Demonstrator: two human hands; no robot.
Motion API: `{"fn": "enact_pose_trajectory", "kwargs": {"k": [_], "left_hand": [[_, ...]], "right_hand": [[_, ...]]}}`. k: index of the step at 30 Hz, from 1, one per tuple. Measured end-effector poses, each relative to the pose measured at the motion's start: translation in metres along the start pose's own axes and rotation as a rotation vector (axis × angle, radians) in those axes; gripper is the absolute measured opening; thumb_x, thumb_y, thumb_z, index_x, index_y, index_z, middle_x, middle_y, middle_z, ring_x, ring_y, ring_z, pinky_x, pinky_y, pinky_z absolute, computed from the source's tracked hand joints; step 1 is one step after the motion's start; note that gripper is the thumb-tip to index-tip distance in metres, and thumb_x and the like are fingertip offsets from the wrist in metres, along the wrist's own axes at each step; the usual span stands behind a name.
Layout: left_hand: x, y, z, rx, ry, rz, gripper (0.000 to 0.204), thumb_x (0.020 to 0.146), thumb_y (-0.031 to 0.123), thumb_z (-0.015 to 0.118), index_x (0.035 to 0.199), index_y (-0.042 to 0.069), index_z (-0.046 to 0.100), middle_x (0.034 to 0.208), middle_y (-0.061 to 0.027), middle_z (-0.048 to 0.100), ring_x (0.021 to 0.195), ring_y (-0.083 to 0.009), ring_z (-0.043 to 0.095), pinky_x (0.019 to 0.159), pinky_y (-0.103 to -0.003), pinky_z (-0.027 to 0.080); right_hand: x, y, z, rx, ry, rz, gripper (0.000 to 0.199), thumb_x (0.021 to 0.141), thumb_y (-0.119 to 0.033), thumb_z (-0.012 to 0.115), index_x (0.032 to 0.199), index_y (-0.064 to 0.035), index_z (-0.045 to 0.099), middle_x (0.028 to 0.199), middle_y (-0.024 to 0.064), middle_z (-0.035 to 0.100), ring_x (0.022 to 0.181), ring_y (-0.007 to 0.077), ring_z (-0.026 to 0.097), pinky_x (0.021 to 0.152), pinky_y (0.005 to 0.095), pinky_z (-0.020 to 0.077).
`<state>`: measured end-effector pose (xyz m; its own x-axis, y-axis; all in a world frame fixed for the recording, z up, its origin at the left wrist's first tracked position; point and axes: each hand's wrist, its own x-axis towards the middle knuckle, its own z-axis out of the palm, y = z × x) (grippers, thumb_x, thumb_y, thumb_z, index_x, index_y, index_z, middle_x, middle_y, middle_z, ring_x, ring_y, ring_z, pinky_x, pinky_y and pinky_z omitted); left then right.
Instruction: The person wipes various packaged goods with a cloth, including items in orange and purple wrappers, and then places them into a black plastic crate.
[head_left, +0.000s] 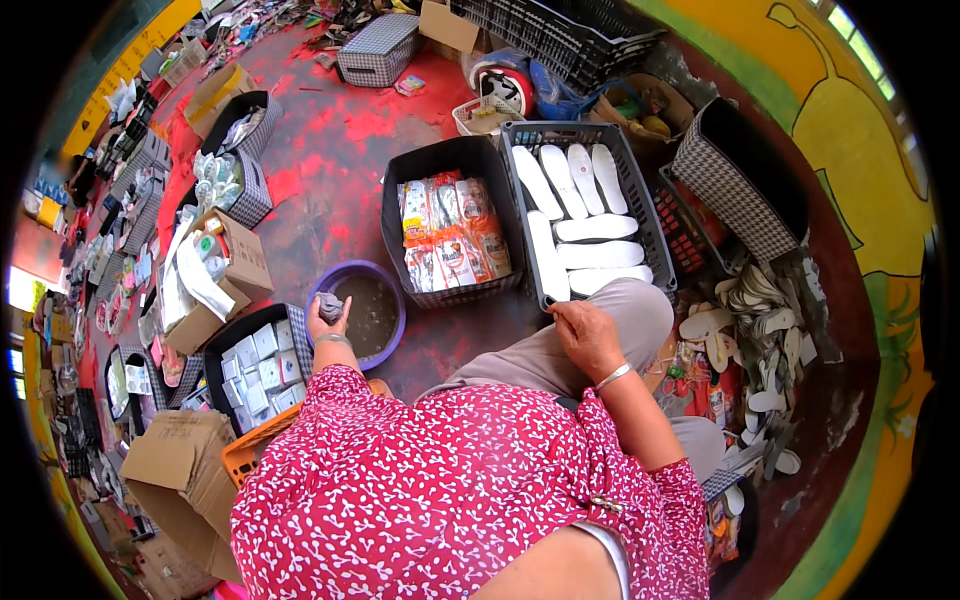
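Over the left rim of a purple basin of murky water, my left hand is closed around a crumpled grey cloth. My right hand rests by my bent knee, its fingers curled at the near-left corner of a dark grey plastic crate. Whether those fingers grip the rim or something small, I cannot make out. Inside the crate lie several white insoles, some lengthwise and some crosswise. Left of it stands a black-lined fabric box with orange-and-white packets.
At my left are a fabric box of small white boxes, an orange crate and open cardboard boxes. Loose insoles and soles pile up at my right beside a tilted houndstooth bin. Stacked black crates stand at the back.
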<state>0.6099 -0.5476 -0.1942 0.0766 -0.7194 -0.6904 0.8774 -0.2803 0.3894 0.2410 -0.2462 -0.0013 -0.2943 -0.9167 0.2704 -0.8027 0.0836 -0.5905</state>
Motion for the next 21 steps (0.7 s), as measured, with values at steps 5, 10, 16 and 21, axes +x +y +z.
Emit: {"fn": "enact_pose_trajectory", "kwargs": {"k": [5,10,16,21], "left_hand": [[0.057,0.013,-0.026,-0.199,-0.18,-0.123,0.02,0.082,0.007,0.052,0.1,-0.001,0.053,0.095,-0.0162,0.059,0.098,-0.0329,0.057,0.066,-0.043,0.054],[0.072,0.012,-0.021,-0.193,-0.169,-0.092,0.016,0.087,0.013,0.05,0.094,-0.001,0.052,0.084,-0.0118,0.059,0.073,-0.0236,0.059,0.049,-0.029,0.044],[0.067,0.025,-0.03,0.189,-0.113,0.032,0.027,0.089,0.033,0.055,0.077,0.01,0.049,0.065,-0.0044,0.049,0.055,-0.017,0.049,0.043,-0.028,0.037],[0.04,0.015,-0.014,0.38,0.188,0.149,0.032,0.088,0.041,0.054,0.074,0.013,0.049,0.059,-0.0003,0.044,0.047,-0.0152,0.045,0.041,-0.027,0.035]], "right_hand": [[-0.002,-0.002,0.003,0.016,0.003,-0.017,0.012,0.08,-0.008,0.054,0.089,-0.0049,0.062,0.08,0.0125,0.063,0.076,0.0306,0.06,0.066,0.0385,0.0485],[-0.003,0.004,0.003,0.014,0.0,-0.004,0.012,0.08,-0.009,0.055,0.089,-0.005,0.062,0.08,0.0122,0.063,0.076,0.0303,0.06,0.066,0.0387,0.0483],[-0.003,0.003,0.003,0.007,-0.011,-0.001,0.013,0.08,-0.01,0.055,0.09,-0.0059,0.062,0.081,0.0118,0.063,0.076,0.0304,0.06,0.066,0.0388,0.0483],[-0.003,0.006,0.003,-0.011,-0.018,-0.003,0.013,0.08,-0.01,0.055,0.09,-0.0057,0.062,0.08,0.0117,0.063,0.076,0.0303,0.06,0.067,0.0387,0.0485]]}}
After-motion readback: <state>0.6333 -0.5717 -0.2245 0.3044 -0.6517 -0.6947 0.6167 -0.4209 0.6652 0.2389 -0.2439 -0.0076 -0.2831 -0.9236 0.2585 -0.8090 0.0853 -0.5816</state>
